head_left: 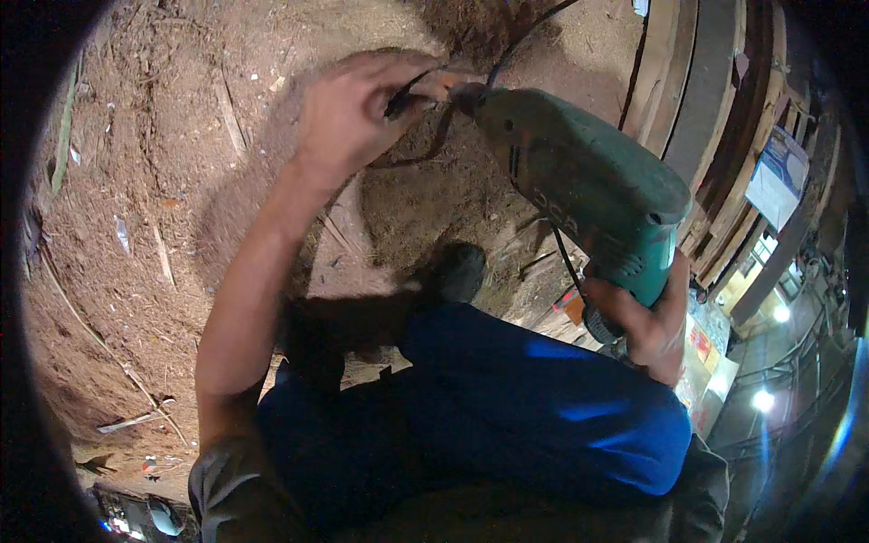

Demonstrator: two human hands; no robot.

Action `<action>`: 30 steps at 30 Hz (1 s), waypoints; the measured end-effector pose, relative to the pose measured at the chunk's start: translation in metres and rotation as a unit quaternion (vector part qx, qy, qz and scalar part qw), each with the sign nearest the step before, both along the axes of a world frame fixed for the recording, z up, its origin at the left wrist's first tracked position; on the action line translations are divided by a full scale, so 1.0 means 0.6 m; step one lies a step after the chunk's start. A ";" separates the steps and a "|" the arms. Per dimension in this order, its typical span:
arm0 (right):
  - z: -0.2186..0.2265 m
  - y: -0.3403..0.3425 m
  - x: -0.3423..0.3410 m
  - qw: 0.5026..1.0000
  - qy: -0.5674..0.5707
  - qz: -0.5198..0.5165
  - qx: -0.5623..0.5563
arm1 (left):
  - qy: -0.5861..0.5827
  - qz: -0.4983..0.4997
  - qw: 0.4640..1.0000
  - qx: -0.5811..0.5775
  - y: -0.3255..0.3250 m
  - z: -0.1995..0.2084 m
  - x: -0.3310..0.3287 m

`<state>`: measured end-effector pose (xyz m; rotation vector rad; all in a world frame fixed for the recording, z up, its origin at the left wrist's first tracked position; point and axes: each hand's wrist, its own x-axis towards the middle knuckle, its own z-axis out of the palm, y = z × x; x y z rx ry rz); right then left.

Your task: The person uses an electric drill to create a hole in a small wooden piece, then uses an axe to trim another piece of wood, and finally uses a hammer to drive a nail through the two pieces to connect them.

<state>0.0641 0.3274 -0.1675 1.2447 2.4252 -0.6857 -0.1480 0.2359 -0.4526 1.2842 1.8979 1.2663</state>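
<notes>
Over the dirt (154, 109), your left hand (362, 104) has its curled fingers at the nose of the drill (579, 163); whether they grip it, I cannot tell. The drill slants down rightward to your right hand (644, 324), wrapped round its handle. Planks (670, 77) lie farther right.

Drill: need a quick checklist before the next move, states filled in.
1. Right hand on the drill handle: ok, wrapped around it.
2. Left hand clear of the chuck: not ok, it reaches right up to it.
3. Bit seated straight: cannot tell, the area is blurred and partly covered.
4. Trigger released: cannot tell, hidden in the grip.
5. Cable clear of the chuck: cannot tell, it passes close by in this view.
6. Ground free of scraps: not ok, a wood strip lies there.
</notes>
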 end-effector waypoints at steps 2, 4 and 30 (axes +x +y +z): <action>-0.004 0.001 -0.012 0.999 0.031 -0.019 0.008 | -0.003 0.001 1.000 -0.007 0.001 0.000 0.000; -0.007 0.003 -0.028 0.989 -0.022 -0.138 -0.057 | 0.022 0.004 1.000 0.018 0.002 0.002 -0.002; -0.019 0.005 0.024 0.969 0.103 -0.124 -0.187 | 0.137 -0.049 0.989 -0.009 0.010 0.019 -0.008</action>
